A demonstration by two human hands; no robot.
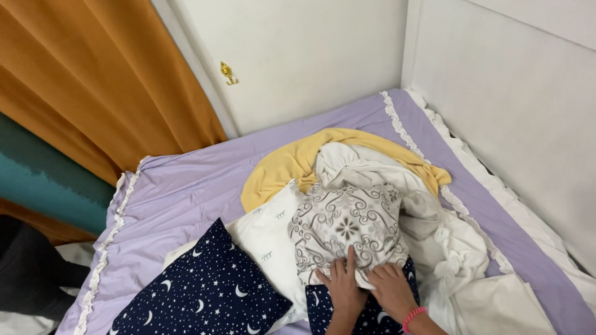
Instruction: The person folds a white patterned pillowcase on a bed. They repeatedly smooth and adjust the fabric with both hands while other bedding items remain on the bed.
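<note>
Lavender bedsheet (205, 180) spreads beneath a heap of linens, and mid-bed the left hand (341, 286) and right hand (390, 290) press flat, fingers spread, gripping nothing, onto the swirl-patterned pillow (347, 226) beside the starry navy pillow (202, 294).

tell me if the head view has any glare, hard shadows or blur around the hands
Head view: soft, even indoor light; no glare on the lilac frilled bedsheet. Head view: only faint shadows in the folds of the grey swirl-patterned white fabric. Head view: left hand and right hand look fairly sharp; straight wall edges bow slightly near the frame's borders.
</note>
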